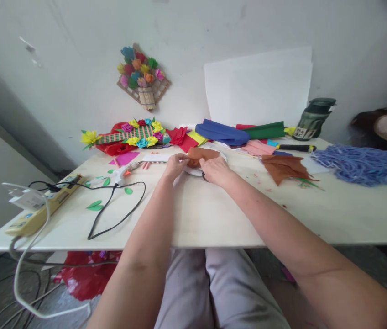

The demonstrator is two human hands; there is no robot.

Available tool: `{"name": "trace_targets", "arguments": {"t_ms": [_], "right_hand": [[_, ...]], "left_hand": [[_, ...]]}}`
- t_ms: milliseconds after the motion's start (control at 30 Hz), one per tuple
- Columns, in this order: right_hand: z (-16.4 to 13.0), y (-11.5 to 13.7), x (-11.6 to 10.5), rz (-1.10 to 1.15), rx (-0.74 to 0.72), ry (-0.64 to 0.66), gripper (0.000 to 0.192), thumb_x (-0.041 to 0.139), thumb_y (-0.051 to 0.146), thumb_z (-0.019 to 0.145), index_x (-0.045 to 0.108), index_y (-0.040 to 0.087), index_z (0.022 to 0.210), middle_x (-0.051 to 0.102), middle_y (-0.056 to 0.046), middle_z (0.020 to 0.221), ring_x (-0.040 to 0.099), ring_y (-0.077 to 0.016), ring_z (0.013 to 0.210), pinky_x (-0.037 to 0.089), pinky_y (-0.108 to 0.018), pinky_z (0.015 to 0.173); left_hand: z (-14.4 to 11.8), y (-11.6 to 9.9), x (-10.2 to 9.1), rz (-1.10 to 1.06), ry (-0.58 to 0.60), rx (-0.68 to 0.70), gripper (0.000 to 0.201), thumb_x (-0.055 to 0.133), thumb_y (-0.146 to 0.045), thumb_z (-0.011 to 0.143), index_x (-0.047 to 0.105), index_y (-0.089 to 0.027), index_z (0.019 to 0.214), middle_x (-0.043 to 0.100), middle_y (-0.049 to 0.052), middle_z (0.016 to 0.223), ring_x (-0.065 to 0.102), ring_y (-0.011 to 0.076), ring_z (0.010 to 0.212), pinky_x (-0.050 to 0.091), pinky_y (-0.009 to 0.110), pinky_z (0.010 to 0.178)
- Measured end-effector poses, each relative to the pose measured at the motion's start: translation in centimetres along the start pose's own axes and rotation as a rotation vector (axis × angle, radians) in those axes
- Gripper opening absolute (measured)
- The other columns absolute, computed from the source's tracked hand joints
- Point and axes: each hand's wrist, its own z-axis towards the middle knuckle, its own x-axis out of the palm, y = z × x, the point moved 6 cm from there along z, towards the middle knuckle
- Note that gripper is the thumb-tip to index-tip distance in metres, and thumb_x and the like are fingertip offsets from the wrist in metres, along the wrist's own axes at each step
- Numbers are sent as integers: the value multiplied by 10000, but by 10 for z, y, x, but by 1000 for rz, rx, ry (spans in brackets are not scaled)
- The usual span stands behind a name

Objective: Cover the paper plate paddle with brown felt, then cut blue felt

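Frame centre: left hand (175, 165) pinches brown felt piece (202, 156) over white disc (193, 171); right hand (216, 171) presses it flat, fingers closed; the next move needs a steady hold.

Two hands, the left hand (175, 165) and the right hand (217, 171), sit by the white table (214, 214). One glue gun (125, 172) lies on it. One blue yarn pile (361, 163) lies there too.

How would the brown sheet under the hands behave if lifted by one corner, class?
The brown sheet would probably flop: its edge bends where the left hand pinches it. It looks thin, so likely light. The right hand presses it flat, suggesting it springs up.
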Motion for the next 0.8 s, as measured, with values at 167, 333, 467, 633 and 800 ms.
{"name": "trace_targets", "arguments": {"t_ms": [167, 333, 467, 633, 800], "right_hand": [[2, 4, -1, -18, 12, 3, 329, 478, 140, 807, 524, 58, 1122, 669, -222, 972, 637, -286, 955, 427, -353, 763], [2, 7, -3, -14, -9, -11, 316, 462, 127, 816, 533, 69, 1119, 670, -219, 982, 627, -288, 986, 431, -345, 760], [2, 8, -2, -2, -19, -9, 333, 478, 138, 814, 516, 60, 1136, 667, -229, 990, 627, -287, 983, 429, -353, 772], [6, 7, 0, 10, 10, 4, 345, 493, 148, 804, 514, 60, 1137, 663, -225, 1009, 628, -285, 981, 425, -355, 780], [9, 8, 0, 27, -23, -16, 351, 485, 133, 795, 512, 69, 1140, 665, -221, 1005, 633, -280, 961, 426, -350, 771]], "left_hand": [[-1, 0, 1, -21, 16, 5, 170, 518, -241, 683, 656, -162, 743, 676, 38, 744, 602, 197, 774, 455, 313, 759], [-1, 0, 1, -47, 17, -5, 170, 527, -239, 687, 662, -160, 755, 684, 40, 752, 608, 193, 770, 457, 311, 769], [-1, 1, 0, -54, -7, -30, 141, 551, -234, 685, 659, -163, 739, 687, 40, 752, 612, 192, 758, 460, 308, 763], [-2, -2, 0, -81, 4, -33, 118, 562, -228, 684, 653, -163, 720, 683, 34, 739, 610, 183, 749, 460, 305, 762], [0, 1, 0, -187, -12, -27, 163, 558, -246, 682, 657, -146, 764, 676, 29, 749, 606, 170, 763, 456, 295, 768]]}}
